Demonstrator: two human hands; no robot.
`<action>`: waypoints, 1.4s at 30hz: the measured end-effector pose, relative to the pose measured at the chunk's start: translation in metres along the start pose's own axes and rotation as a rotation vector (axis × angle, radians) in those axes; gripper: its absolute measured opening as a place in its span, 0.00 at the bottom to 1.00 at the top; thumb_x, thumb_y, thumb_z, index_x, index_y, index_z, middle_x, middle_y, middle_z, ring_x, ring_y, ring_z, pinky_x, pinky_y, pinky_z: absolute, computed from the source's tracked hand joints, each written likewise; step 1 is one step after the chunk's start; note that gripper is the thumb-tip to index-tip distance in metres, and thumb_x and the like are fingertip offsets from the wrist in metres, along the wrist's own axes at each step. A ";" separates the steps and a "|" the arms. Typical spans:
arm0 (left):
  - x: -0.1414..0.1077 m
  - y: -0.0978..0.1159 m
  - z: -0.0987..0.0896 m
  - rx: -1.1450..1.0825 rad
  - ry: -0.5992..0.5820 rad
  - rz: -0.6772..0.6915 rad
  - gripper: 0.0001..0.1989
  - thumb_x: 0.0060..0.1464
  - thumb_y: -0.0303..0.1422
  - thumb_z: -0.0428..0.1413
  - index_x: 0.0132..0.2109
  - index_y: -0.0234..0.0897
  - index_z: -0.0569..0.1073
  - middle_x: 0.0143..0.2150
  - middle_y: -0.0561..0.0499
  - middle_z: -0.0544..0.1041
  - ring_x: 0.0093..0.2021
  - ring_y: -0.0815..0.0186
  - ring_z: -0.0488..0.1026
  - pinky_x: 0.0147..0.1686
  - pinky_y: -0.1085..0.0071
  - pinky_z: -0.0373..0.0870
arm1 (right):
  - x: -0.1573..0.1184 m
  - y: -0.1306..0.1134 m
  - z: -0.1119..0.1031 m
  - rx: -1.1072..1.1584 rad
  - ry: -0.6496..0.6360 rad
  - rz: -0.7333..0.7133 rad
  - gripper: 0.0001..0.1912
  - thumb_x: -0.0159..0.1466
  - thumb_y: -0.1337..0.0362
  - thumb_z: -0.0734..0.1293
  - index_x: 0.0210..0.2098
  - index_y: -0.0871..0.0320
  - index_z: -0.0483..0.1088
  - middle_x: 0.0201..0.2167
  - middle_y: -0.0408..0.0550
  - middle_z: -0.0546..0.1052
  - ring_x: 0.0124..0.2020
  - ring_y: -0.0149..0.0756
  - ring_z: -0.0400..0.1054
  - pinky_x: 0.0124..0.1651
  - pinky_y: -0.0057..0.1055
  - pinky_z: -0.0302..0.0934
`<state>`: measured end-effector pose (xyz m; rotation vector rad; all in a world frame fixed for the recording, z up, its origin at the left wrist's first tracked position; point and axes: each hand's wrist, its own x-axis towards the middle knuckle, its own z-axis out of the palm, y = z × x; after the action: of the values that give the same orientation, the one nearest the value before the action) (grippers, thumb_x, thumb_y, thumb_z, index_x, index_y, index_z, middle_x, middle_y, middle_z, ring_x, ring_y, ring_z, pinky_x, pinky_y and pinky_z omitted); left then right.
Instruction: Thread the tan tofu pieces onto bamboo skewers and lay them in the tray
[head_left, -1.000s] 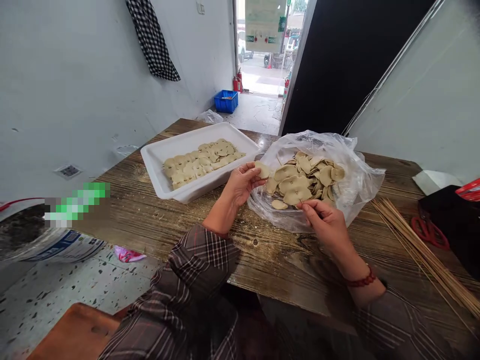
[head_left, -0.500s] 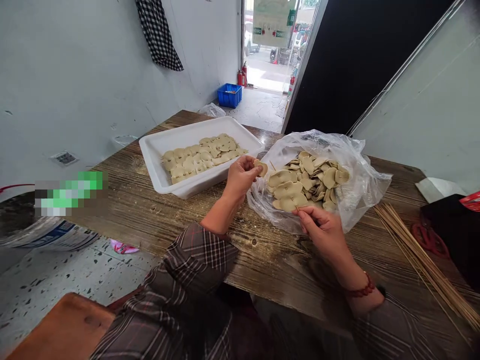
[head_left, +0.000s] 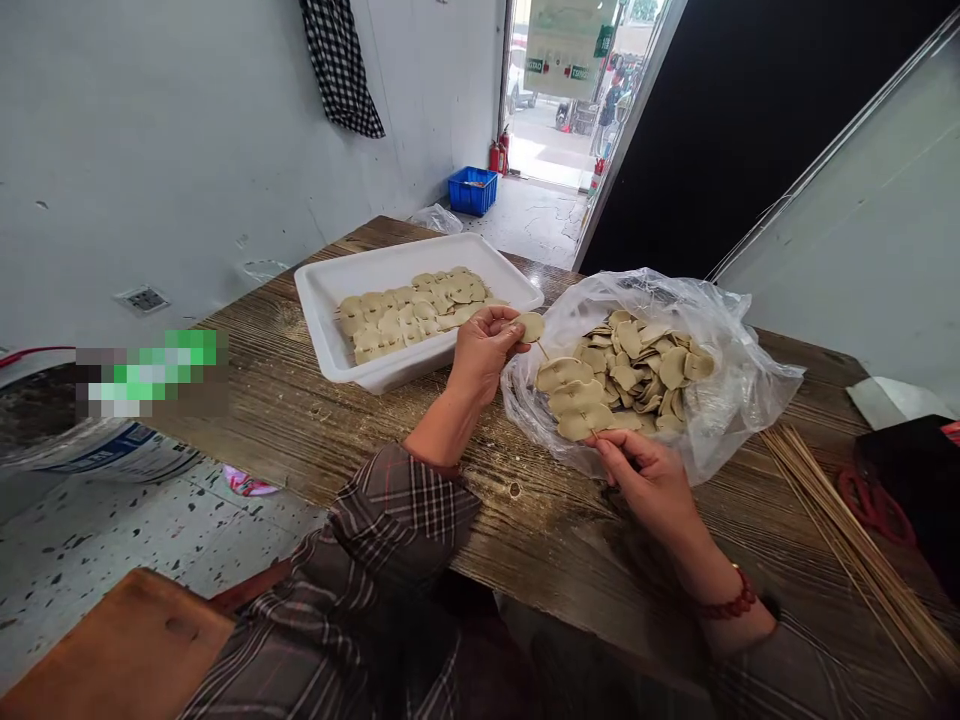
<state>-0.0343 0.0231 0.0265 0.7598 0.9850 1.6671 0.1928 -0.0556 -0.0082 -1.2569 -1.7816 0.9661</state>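
Between the thumb and fingers of my left hand (head_left: 484,355) is a thin, pale beige round slice (head_left: 532,327); its exact food kind I cannot tell. My right hand (head_left: 651,478) pinches the lower end of a bamboo skewer (head_left: 543,350), which carries several threaded slices (head_left: 576,395). The skewer's bare upper tip points toward the slice in my left hand. Under and behind the skewer, a clear plastic bag (head_left: 731,390) lies open around a heap of loose slices (head_left: 645,350). A white tray (head_left: 330,365) left of the bag holds rows of skewered slices (head_left: 405,310).
On the right of the wooden table (head_left: 300,440) lie a bundle of bamboo skewers (head_left: 847,530) and red-handled scissors (head_left: 874,505) beside a black object (head_left: 911,470). A bucket (head_left: 112,450) stands at the left. On the floor beyond is a blue crate (head_left: 472,192).
The slice in my left hand has turned more face-on and sits close to the skewer's tip. The camera view has shifted slightly left. Both hands keep their hold.
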 end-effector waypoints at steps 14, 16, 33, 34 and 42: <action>-0.003 -0.002 0.001 0.005 -0.062 0.036 0.12 0.42 0.28 0.66 0.35 0.34 0.72 0.31 0.52 0.77 0.32 0.70 0.76 0.35 0.72 0.76 | 0.003 0.000 -0.001 -0.035 0.012 -0.008 0.15 0.63 0.55 0.64 0.35 0.59 0.78 0.15 0.40 0.68 0.18 0.30 0.60 0.22 0.27 0.52; -0.004 -0.002 0.002 0.016 -0.065 0.036 0.13 0.41 0.30 0.67 0.33 0.34 0.71 0.30 0.54 0.76 0.32 0.71 0.75 0.36 0.72 0.76 | 0.003 0.001 -0.001 -0.034 0.016 -0.005 0.15 0.63 0.55 0.64 0.35 0.59 0.78 0.15 0.40 0.68 0.18 0.30 0.60 0.23 0.27 0.52; -0.006 -0.007 0.005 0.067 -0.136 0.021 0.13 0.42 0.33 0.68 0.31 0.33 0.72 0.31 0.53 0.76 0.33 0.71 0.76 0.37 0.72 0.76 | 0.005 0.005 0.000 -0.016 0.023 -0.007 0.15 0.64 0.55 0.63 0.35 0.60 0.77 0.16 0.40 0.67 0.19 0.31 0.59 0.24 0.28 0.52; -0.006 -0.006 0.004 0.049 -0.138 0.005 0.14 0.42 0.33 0.69 0.31 0.33 0.72 0.31 0.53 0.77 0.33 0.71 0.76 0.37 0.72 0.76 | 0.005 0.004 0.000 -0.018 0.026 -0.016 0.15 0.64 0.55 0.64 0.34 0.59 0.77 0.16 0.40 0.67 0.19 0.30 0.59 0.24 0.28 0.52; -0.004 -0.001 0.002 -0.092 -0.101 -0.139 0.08 0.49 0.24 0.62 0.34 0.32 0.70 0.29 0.51 0.78 0.29 0.67 0.79 0.34 0.70 0.78 | 0.003 0.006 0.000 -0.061 0.052 -0.060 0.14 0.64 0.56 0.64 0.34 0.59 0.78 0.16 0.40 0.68 0.19 0.31 0.61 0.23 0.28 0.53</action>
<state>-0.0312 0.0196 0.0264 0.6918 0.8653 1.5284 0.1947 -0.0512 -0.0126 -1.2471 -1.8101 0.8439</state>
